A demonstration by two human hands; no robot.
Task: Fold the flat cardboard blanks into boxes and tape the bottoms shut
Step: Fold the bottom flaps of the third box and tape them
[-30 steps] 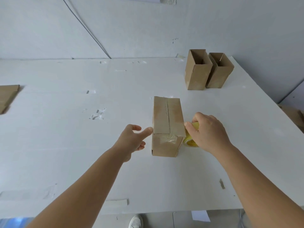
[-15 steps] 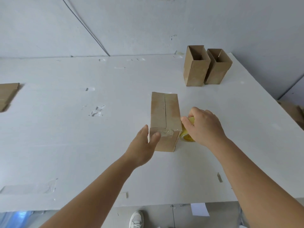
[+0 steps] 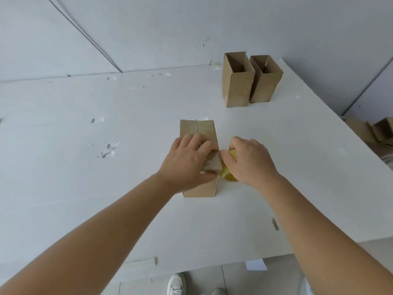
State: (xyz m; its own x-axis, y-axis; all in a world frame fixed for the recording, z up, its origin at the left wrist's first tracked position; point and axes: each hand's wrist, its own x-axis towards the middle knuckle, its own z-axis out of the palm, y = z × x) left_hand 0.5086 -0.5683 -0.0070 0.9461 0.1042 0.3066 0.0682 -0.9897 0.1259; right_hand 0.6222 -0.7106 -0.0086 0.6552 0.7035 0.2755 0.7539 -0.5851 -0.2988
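Observation:
A brown cardboard box [image 3: 196, 129] stands on the white table [image 3: 85, 188] with its taped bottom flaps facing up. My left hand [image 3: 188, 161] lies across the near part of that top, fingers spread flat on it and thumb down the near side. My right hand [image 3: 249, 161] is just to the right of the box and grips a yellow tape roll [image 3: 227, 176], mostly hidden under the fingers. Its fingertips touch the box's right top edge.
Two finished open-topped boxes [image 3: 236, 81] [image 3: 264, 79] stand side by side at the far right of the table. More cardboard [image 3: 380, 130] lies beyond the table's right edge. Tape scraps [image 3: 109, 150] stick to the table at left. A shoe [image 3: 176, 284] shows below the near edge.
My left hand moved from the box's left side up onto its top and now lies flat on it. My right hand stayed beside the box with the tape roll.

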